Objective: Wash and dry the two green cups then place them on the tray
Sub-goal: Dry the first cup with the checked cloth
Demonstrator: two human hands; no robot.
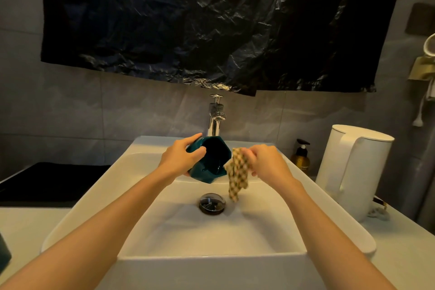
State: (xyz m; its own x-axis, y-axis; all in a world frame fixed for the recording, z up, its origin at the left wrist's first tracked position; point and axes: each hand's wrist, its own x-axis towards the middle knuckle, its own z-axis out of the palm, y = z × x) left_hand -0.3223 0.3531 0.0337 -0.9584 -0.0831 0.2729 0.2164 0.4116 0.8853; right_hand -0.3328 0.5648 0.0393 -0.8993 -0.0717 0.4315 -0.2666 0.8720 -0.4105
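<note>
The green cup (pixel 209 160) is held in the air above the white sink (pixel 270 226), in front of the chrome faucet (pixel 215 116). It is dark teal green with flat angular faces, and it is tilted so that its open mouth looks toward the camera and a little to the right. Inside, the surface shines as if wet.

The left hand (pixel 180 158) grips the cup from its left side: the thumb lies over the rim and the fingers wrap around the outside wall, closed firmly on it. The left forearm comes in from the lower left and reaches forward over the basin.

The right hand (pixel 266 161) is just beside the cup, on its right. Its fingers are pinched together on a checkered cloth (pixel 237 173), beige and brown, which hangs down from the hand toward the drain (pixel 212 203). The upper edge of the cloth is near the cup's rim; I cannot tell if it touches.

On the counter to the right stand a white electric kettle (pixel 353 172) and a dark pump bottle (pixel 301 156). A black plastic sheet (pixel 211 19) hangs on the wall above.
</note>
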